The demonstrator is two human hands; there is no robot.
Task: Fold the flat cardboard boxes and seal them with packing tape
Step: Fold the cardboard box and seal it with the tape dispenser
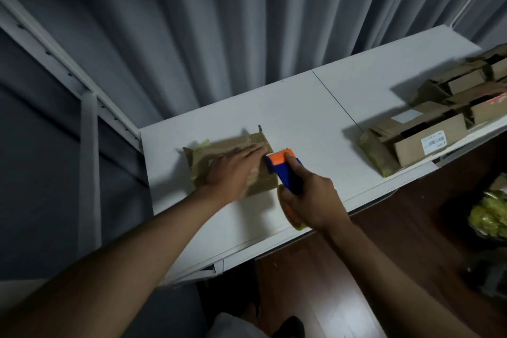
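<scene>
Right hand (310,200): nearest the camera, at the counter's near edge; its fingers are wrapped round the handle of the tape dispenser, thumb up on the orange part.
Tape dispenser (285,170): blue body with an orange head, toothed cutter pointing away from the person; the head sits against the right end of the box, and a roll of tape shows below the hand.
Left hand (233,170): fingers straight and together, lying flat on top of the box and pressing it down; it grips nothing.
Box (260,184): small folded cardboard box on the white counter (301,107), left of centre, under the left hand; the picture is blurred there, so I cannot tell how much tape is already on it.
Step in hand: sealing, by my reading; the box looks closed and the dispenser is at its seam end.
Next move calls for: a steady draw of the dispenser along the top while the flat hand keeps the flaps shut, then a tilt onto the teeth to cut the tape.
Other boxes (428,134): well apart to the right, a cluster of folded boxes, several with open tops, one with a white label.
Beyond: grey curtain (219,22) behind the counter and a white metal frame (87,107) at left.
</scene>
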